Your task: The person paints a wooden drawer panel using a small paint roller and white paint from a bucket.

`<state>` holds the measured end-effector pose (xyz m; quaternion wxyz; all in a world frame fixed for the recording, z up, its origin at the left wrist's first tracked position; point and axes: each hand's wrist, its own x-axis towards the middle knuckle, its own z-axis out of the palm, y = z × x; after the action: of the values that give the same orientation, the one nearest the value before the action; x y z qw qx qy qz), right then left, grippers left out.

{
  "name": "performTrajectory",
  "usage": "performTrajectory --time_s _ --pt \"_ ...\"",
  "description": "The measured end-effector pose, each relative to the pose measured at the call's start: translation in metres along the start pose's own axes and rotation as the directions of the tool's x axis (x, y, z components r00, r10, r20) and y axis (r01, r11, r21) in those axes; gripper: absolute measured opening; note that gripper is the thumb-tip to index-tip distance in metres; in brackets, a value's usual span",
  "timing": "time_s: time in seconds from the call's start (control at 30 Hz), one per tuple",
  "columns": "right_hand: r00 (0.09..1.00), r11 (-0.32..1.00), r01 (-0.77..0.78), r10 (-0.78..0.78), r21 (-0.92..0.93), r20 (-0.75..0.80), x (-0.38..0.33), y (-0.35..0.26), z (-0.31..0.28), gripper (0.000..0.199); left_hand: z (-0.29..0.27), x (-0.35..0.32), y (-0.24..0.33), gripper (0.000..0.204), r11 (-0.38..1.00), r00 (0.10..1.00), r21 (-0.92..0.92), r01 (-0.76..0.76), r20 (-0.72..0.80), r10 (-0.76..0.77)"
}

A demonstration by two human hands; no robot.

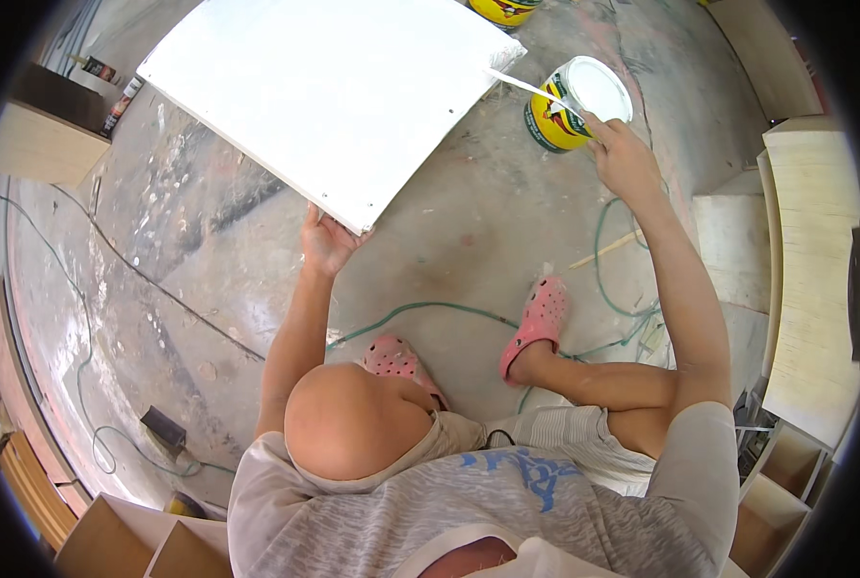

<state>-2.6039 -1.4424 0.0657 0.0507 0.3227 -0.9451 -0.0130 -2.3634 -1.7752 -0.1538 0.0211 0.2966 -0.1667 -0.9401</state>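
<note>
A large white board (pixel 324 87), glossy with a few dark screw holes near its edges, spreads across the upper middle. Its near corner rests in my left hand (pixel 331 243), palm up, with the fingers hidden beneath the edge. My right hand (pixel 625 159) is closed around a slim, white-coated tool (pixel 536 91). The tool's far end meets the board's right edge; whether it is a brush or a stick I cannot tell. Just past that hand stands a yellow and green paint can (pixel 551 123) with a white top, partly covered by the tool and fingers.
Another yellow can (pixel 505 10) stands at the top edge. A green hose (pixel 430 305) and a dark cord (pixel 160 284) cross the stained concrete floor. Wooden boxes stand at left (pixel 50 144) and right (pixel 815 260). A thin stick (pixel 603 250) lies near my pink clog (pixel 544 313).
</note>
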Motion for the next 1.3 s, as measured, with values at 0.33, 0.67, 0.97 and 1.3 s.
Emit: performTrajectory --time_s 0.33,0.67,0.97,1.3 --pt "0.986 0.996 0.024 -0.01 -0.084 0.167 0.059 -0.033 -0.004 0.042 -0.016 0.007 0.003 0.055 0.999 0.995 -0.032 -0.034 0.092 0.037" --pt "0.99 0.982 0.082 -0.06 -0.17 0.13 -0.003 0.016 -0.033 0.046 -0.007 0.004 0.006 0.052 0.994 0.993 -0.102 -0.043 0.104 0.054" --pt "0.979 0.983 0.126 -0.101 -0.134 0.176 0.068 -0.01 -0.011 0.044 -0.012 0.002 0.009 0.068 0.996 0.993 -0.037 -0.083 0.077 0.085" --pt "0.963 0.965 0.263 -0.263 0.01 0.057 0.161 -0.05 0.024 0.047 -0.016 0.007 0.008 0.06 0.998 0.997 -0.011 -0.061 0.044 0.061"
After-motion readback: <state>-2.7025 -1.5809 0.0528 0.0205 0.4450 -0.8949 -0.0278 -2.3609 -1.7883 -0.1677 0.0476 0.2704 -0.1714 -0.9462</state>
